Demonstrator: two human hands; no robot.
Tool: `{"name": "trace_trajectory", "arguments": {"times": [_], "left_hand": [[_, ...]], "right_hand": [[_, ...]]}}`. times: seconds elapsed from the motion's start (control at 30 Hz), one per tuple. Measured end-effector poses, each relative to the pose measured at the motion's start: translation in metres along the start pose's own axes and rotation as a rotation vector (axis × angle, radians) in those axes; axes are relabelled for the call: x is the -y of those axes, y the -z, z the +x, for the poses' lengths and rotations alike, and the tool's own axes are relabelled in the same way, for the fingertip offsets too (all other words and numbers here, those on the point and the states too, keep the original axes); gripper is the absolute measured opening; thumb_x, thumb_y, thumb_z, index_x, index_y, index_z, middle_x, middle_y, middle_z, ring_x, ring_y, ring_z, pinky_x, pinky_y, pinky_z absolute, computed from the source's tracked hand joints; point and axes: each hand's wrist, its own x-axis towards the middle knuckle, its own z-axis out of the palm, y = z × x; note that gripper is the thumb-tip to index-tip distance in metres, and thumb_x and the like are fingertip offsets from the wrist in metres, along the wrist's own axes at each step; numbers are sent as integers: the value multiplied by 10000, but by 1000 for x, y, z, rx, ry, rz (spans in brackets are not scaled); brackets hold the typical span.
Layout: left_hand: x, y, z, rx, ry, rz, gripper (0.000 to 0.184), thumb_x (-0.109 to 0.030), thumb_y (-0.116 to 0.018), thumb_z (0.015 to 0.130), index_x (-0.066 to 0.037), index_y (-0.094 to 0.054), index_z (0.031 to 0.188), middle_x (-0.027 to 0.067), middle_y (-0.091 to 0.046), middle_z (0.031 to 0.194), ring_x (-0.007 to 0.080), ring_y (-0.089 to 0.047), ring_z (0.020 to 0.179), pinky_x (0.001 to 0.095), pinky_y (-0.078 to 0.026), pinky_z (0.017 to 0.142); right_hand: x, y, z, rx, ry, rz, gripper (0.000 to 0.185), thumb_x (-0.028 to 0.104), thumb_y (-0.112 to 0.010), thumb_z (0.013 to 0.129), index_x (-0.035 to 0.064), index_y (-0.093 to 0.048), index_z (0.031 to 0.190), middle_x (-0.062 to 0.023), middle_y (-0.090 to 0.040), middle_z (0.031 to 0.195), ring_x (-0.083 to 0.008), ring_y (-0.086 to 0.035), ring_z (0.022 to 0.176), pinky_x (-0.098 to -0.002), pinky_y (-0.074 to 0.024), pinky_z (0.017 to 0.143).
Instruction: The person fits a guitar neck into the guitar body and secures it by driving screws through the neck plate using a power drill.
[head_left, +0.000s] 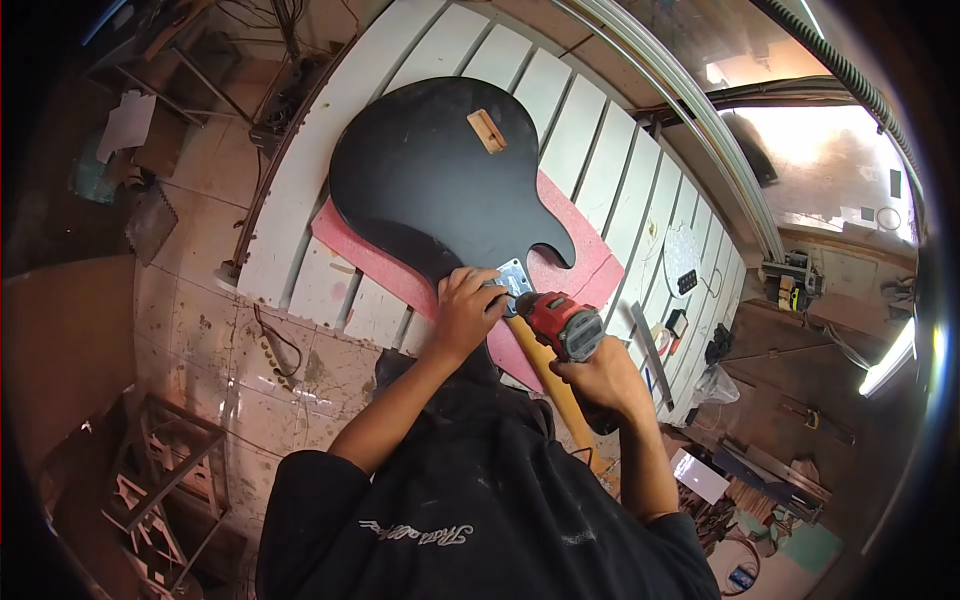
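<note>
A black electric guitar body (430,170) lies back side up, with a bare wooden cavity (487,131) near its far end. Its yellowish wooden neck (552,375) points toward me. At the joint sits a shiny metal neck plate (514,273). My left hand (466,308) rests on the body by this plate, its fingers curled together near the drill's tip; whatever they pinch is hidden. Gripped in my right hand (608,380) is a red and black cordless drill (562,325), its nose pointing at the plate beside my left fingertips.
Pink foam sheeting (590,240) lies under the guitar on a white slatted table (590,120). To the right are a metal ruler (650,355), small items and a clear plastic bag (716,385). A metal frame stand (165,470) stands on the tiled floor at left.
</note>
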Motion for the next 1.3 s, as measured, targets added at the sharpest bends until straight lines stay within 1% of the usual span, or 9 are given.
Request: {"name": "trace_trajectory", "arguments": {"times": [0.17, 0.27, 0.33, 0.4, 0.5, 1.0, 1.1, 1.17, 1.3], "left_hand": [[-18, 19, 8, 10, 97, -286, 354, -148, -770, 763, -89, -731, 1110, 65, -699, 1174, 280, -621, 1134, 411, -433, 989], [-70, 43, 28, -50, -14, -822, 542, -391, -647, 835, 20, -674, 1188, 192, -682, 1198, 349, -655, 1111, 452, -483, 1006], [-106, 48, 44, -91, -123, -744, 464, -347, -714, 792, -16, -694, 1117, 145, -704, 1130, 332, -672, 1041, 435, -498, 953], [-122, 40, 52, -125, -146, -735, 384, -291, -753, 755, -32, -715, 1034, 121, -718, 1071, 315, -686, 978, 424, -513, 906], [-130, 23, 57, -270, -58, -560, 112, -110, -753, 697, -87, -647, 671, 22, -695, 819, 220, -661, 740, 369, -501, 725], [-122, 19, 58, -261, -34, -594, 125, -130, -751, 704, -94, -640, 659, 9, -702, 828, 209, -665, 746, 354, -491, 718], [-121, 19, 55, -297, -31, -616, 132, -150, -735, 699, -86, -620, 697, 20, -691, 864, 221, -643, 746, 365, -477, 721], [-121, 19, 56, -312, -23, -599, 135, -152, -733, 700, -85, -616, 695, 19, -687, 857, 222, -640, 741, 363, -477, 720], [-121, 19, 55, -313, -38, -585, 136, -157, -734, 720, -86, -621, 694, 21, -692, 852, 219, -645, 742, 360, -478, 720]], "right_hand": [[5, -2, 8, 48, 0, -193, 395, 330, -750, 807, -23, -698, 978, -265, -714, 889, -443, -706, 888, -458, -561, 777], [28, 2, 4, 45, 43, -200, 400, 338, -744, 818, -15, -696, 1001, -243, -725, 909, -430, -709, 917, -465, -563, 790], [2, -5, 10, 47, 108, -211, 376, 307, -723, 836, -27, -683, 1006, -230, -730, 928, -441, -703, 932, -468, -563, 785], [-13, -5, 12, -51, 425, -221, 325, 203, -725, 819, -32, -663, 1033, -241, -718, 975, -441, -698, 946, -464, -558, 783], [-24, -6, 11, -29, 403, -201, 315, 119, -729, 795, -35, -645, 1056, -253, -703, 1008, -435, -693, 954, -457, -553, 777], [-18, -6, 17, -17, 361, -112, 319, 93, -706, 795, -42, -621, 1071, -253, -670, 1020, -434, -669, 970, -455, -536, 794], [-10, -4, 20, -85, 515, -112, 318, 98, -702, 796, -37, -624, 1073, -252, -677, 1025, -440, -672, 972, -453, -540, 791], [-10, 2, 19, 47, 316, -165, 316, 102, -694, 797, -27, -630, 1078, -250, -685, 1037, -440, -675, 986, -455, -542, 796], [0, 1, 20, -42, 370, -123, 241, 113, -680, 799, -11, -664, 1005, -253, -704, 972, -445, -690, 931, -465, -549, 767]]}}
